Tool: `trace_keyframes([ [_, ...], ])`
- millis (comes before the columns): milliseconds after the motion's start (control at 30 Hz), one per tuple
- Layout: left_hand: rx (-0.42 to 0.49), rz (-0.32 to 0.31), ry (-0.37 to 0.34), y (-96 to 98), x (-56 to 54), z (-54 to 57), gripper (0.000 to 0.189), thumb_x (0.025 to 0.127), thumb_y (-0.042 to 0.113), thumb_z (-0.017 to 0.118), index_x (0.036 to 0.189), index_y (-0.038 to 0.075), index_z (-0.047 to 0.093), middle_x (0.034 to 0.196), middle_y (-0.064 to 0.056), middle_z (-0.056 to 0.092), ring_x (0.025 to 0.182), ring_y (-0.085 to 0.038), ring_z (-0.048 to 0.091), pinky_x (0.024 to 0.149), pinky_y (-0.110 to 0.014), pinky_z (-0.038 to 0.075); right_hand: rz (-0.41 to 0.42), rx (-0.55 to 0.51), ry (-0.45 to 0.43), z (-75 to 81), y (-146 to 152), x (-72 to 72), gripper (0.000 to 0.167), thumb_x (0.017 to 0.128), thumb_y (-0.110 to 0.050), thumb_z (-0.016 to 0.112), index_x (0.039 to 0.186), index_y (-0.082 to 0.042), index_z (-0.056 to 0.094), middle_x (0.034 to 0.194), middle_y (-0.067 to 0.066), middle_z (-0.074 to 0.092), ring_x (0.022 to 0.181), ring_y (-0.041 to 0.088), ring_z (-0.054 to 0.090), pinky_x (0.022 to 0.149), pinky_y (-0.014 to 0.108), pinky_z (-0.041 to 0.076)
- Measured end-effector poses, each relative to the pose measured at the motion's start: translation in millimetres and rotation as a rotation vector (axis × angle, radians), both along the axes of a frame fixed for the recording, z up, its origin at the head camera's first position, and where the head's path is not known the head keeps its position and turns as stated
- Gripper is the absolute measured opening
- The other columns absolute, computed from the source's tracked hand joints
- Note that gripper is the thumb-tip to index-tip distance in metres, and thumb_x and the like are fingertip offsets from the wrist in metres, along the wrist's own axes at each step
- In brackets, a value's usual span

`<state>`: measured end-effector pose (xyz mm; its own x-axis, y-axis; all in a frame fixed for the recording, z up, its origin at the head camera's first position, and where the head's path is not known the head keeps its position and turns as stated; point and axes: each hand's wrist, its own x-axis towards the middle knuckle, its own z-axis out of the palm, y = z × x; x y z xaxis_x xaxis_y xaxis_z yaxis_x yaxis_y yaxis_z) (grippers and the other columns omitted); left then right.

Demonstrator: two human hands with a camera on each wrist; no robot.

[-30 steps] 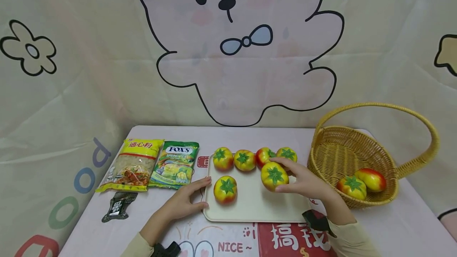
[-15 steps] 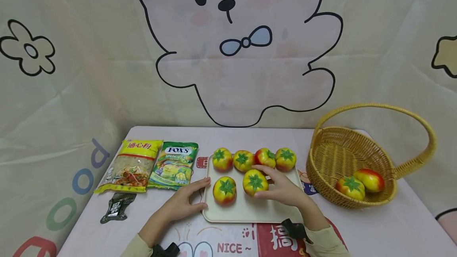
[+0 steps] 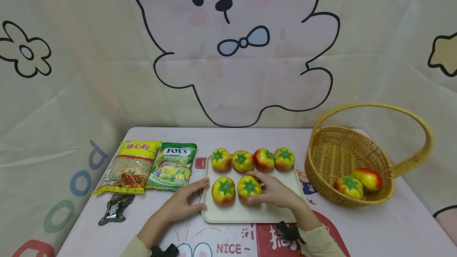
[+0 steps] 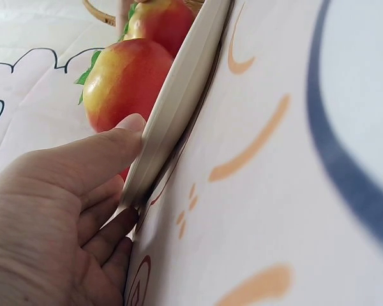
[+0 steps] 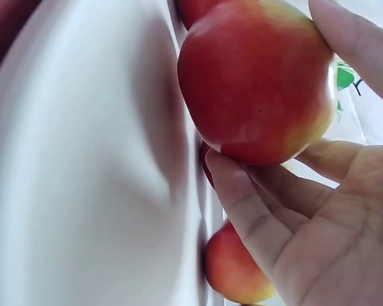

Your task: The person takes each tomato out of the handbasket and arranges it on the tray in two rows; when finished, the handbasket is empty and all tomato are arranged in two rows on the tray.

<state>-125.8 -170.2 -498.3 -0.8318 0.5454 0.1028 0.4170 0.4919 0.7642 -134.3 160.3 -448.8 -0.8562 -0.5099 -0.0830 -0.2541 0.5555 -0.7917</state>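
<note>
My right hand holds a red-and-yellow fruit with a green star-shaped leafy top between thumb and fingers, low over the cream tray. In the right wrist view the thumb and fingers are around this fruit; whether it touches the tray is hard to tell. Left of it on the tray sits a similar fruit, and several more line the back edge. My left hand touches the tray's left side with index finger and thumb spread apart; in the left wrist view the thumb rests against the rim.
At the right stands a wicker basket with a tall handle and two such fruits inside. To the left lie a yellow noodle bag, a green candy bag and a small dark packet.
My right hand has moved left and down over the tray with the fruit, bringing it beside the front-left fruit. My left hand stays at the tray's side.
</note>
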Motion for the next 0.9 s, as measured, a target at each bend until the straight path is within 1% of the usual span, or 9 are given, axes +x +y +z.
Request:
trace_keyframes([
  [233,-0.002,-0.006,0.007,-0.4,-0.2,-2.7,0.067,0.082,0.038,0.071,0.140,0.015,0.047,0.149,0.001,0.042,0.138,-0.025,0.037,0.113,-0.049,0.030,0.001,0.014,-0.011,-4.2,-6.8,1.5,0.079,0.078,-0.041,0.075,0.142,-0.008,0.042,0.142,0.013,0.048,0.129,0.033,0.045,0.109,0.058,0.034],
  [533,-0.002,-0.004,0.015,-0.8,-0.6,-3.5,0.067,0.082,0.038,0.072,0.140,0.014,0.048,0.148,0.002,0.042,0.137,-0.025,0.038,0.112,-0.049,0.030,-0.004,0.045,-0.021,-5.0,-7.6,0.9,0.082,0.078,-0.042,0.074,0.142,-0.005,0.039,0.137,0.016,0.051,0.121,0.031,0.051,0.103,0.056,0.041],
  [900,-0.009,0.000,0.020,-1.5,-1.2,-3.6,0.066,0.083,0.037,0.072,0.140,0.016,0.047,0.149,0.002,0.042,0.137,-0.025,0.038,0.112,-0.050,0.031,-0.023,0.074,-0.051,-5.9,-6.0,-0.1,0.085,0.078,-0.044,0.074,0.143,-0.003,0.037,0.139,0.018,0.049,0.123,0.032,0.050,0.105,0.056,0.040],
])
